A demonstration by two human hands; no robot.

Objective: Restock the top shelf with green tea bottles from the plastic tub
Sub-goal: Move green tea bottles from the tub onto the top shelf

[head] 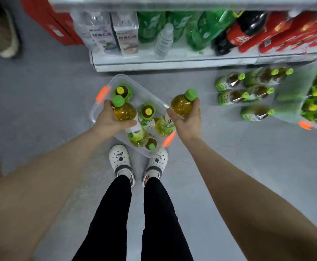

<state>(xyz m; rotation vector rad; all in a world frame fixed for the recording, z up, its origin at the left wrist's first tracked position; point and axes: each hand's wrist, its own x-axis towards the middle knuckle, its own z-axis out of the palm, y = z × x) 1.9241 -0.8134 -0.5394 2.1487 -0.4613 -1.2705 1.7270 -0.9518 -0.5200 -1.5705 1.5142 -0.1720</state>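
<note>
Left hand [112, 120] gripped left bottle [124, 111], right hand [189, 120] gripped right bottle [182, 104], both green tea, near plastic tub [135, 87]; likely risk was either slipping from its one-handed grip during the lift.

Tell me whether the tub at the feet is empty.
Not empty: the tub holds several bottles, some upright, some lying.

Both bare forearms stretched forward and down, hands apart at about the same height. My left hand [109, 120] grips a green tea bottle [124, 111], thumb across it. My right hand [188, 120] has its fingers [196, 104] curled round a second bottle [181, 104].
</note>
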